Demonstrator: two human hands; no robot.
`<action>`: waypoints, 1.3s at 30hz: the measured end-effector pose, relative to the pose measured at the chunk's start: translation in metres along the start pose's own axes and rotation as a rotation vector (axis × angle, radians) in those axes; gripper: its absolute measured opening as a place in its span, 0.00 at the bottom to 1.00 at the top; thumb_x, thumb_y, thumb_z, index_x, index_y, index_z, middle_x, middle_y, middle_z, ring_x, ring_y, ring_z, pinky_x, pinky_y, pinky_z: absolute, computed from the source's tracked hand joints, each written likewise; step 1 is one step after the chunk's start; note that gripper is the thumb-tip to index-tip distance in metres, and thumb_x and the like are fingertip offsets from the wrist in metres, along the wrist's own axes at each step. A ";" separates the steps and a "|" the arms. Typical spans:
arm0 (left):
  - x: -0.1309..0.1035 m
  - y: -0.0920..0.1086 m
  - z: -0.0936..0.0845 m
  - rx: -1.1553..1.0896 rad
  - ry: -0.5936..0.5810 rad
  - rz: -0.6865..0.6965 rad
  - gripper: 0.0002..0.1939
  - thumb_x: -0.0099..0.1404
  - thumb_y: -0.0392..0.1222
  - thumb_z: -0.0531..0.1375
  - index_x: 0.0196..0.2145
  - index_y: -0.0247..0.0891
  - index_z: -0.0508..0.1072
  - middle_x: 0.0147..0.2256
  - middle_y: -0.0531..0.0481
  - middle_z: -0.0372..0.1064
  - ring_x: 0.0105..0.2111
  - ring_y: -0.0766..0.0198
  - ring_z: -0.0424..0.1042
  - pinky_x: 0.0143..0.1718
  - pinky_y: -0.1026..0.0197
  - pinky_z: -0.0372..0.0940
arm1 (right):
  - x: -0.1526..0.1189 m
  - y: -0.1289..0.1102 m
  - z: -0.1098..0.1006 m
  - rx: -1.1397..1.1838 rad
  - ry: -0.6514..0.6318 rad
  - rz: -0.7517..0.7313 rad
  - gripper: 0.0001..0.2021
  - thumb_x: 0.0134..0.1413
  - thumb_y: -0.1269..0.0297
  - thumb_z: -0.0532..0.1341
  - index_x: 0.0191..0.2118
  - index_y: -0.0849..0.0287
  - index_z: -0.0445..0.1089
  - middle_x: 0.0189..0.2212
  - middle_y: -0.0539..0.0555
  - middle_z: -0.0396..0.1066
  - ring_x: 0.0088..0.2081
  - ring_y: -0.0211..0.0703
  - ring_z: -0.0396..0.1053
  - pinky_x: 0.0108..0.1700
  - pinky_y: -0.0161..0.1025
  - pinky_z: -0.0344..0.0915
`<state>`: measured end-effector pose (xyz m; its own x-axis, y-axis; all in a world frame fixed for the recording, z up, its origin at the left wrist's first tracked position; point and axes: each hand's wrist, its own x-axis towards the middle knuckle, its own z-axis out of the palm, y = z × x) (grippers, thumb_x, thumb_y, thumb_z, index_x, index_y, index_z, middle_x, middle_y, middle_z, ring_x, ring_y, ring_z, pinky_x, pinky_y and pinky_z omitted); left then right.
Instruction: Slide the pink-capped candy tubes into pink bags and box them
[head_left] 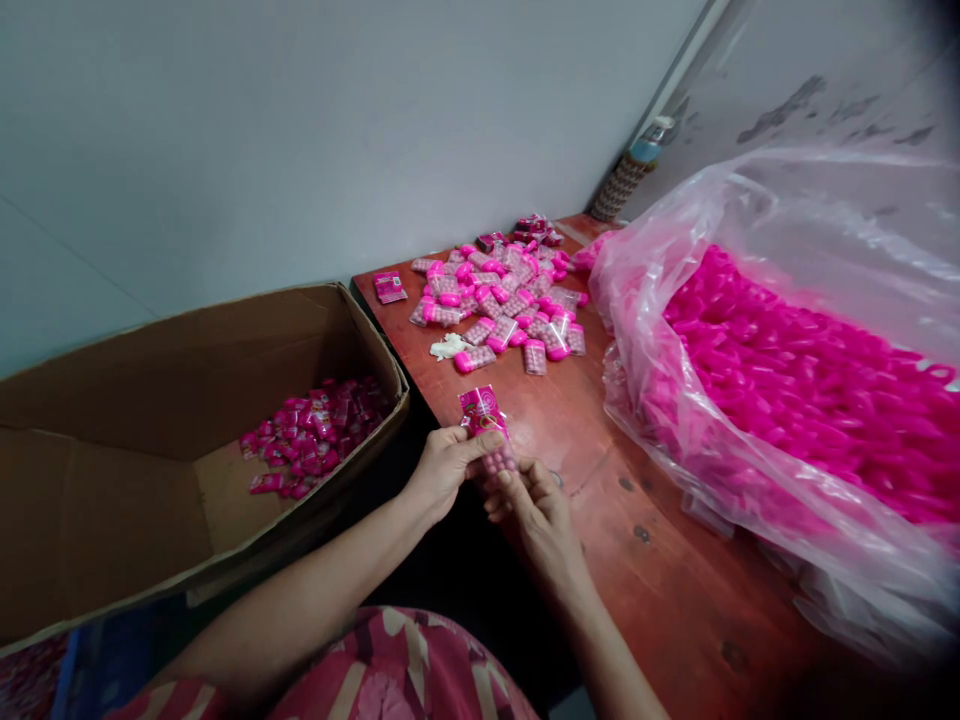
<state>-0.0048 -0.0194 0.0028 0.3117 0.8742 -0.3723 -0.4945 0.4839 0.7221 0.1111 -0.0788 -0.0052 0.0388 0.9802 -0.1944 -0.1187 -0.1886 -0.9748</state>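
Note:
My left hand (pixel 445 468) pinches a small magenta printed wrapper (pixel 482 408) together with a clear candy container (pixel 498 461) full of pink balls. From the right, my right hand (pixel 536 505) grips the lower end of the same container, its thumb along the side. Both hands are over the left edge of the red table (pixel 630 570). Beyond them lies a heap of similar candy containers (pixel 517 285) with bright pink caps. My fingers cover the container's lower end.
Left of the table stands an open cardboard box (pixel 90 490) holding wrapped pieces (pixel 322 435). A clear plastic bag (pixel 652 270) of pink plastic parts (pixel 795 380) fills the right side. Folded wrappers (pixel 389 287), white scrap (pixel 448 347) and a bottle (pixel 634 170) also lie about.

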 end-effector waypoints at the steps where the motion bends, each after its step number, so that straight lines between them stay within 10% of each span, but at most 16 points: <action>1: 0.000 0.000 0.000 0.007 0.002 0.002 0.12 0.46 0.42 0.66 0.22 0.28 0.71 0.21 0.48 0.68 0.20 0.69 0.65 0.24 0.65 0.62 | -0.001 0.000 0.001 -0.004 0.008 -0.005 0.09 0.53 0.60 0.57 0.37 0.58 0.63 0.24 0.48 0.67 0.21 0.33 0.66 0.23 0.31 0.65; 8: -0.010 -0.003 -0.004 0.054 -0.319 -0.102 0.13 0.51 0.43 0.62 0.19 0.28 0.69 0.15 0.52 0.60 0.14 0.67 0.62 0.17 0.63 0.59 | -0.002 0.005 0.004 0.366 -0.043 0.078 0.08 0.52 0.61 0.58 0.30 0.61 0.64 0.22 0.49 0.69 0.18 0.31 0.64 0.17 0.26 0.61; 18: -0.019 0.000 -0.006 0.045 -0.310 -0.138 0.13 0.51 0.42 0.63 0.21 0.27 0.70 0.18 0.49 0.65 0.17 0.68 0.65 0.23 0.63 0.61 | 0.008 0.011 0.003 0.249 0.000 0.018 0.10 0.46 0.65 0.63 0.28 0.58 0.59 0.16 0.46 0.69 0.16 0.34 0.67 0.18 0.28 0.63; 25: -0.027 0.035 -0.048 -0.232 0.195 0.352 0.28 0.54 0.60 0.54 0.41 0.33 0.70 0.38 0.41 0.72 0.40 0.56 0.70 0.44 0.53 0.62 | 0.020 -0.006 0.009 0.110 -0.052 0.018 0.10 0.46 0.62 0.63 0.28 0.59 0.61 0.20 0.47 0.70 0.18 0.34 0.66 0.19 0.29 0.63; 34: 0.021 0.005 -0.040 1.396 0.078 0.777 0.20 0.56 0.47 0.58 0.46 0.41 0.69 0.52 0.45 0.60 0.56 0.53 0.52 0.56 0.45 0.43 | 0.018 0.002 -0.001 -0.100 -0.014 0.036 0.11 0.52 0.57 0.57 0.28 0.60 0.62 0.21 0.49 0.67 0.19 0.33 0.65 0.20 0.29 0.60; 39: 0.037 -0.010 -0.036 1.589 0.094 0.839 0.12 0.60 0.44 0.54 0.41 0.45 0.72 0.49 0.49 0.65 0.56 0.54 0.52 0.56 0.40 0.39 | 0.018 0.002 -0.011 -0.156 0.006 0.055 0.11 0.52 0.56 0.57 0.27 0.60 0.63 0.22 0.49 0.68 0.20 0.34 0.64 0.21 0.30 0.59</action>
<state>-0.0181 0.0098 -0.0391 0.3440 0.8664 0.3620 0.7085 -0.4925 0.5054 0.1223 -0.0621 -0.0123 0.0427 0.9679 -0.2478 0.0346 -0.2493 -0.9678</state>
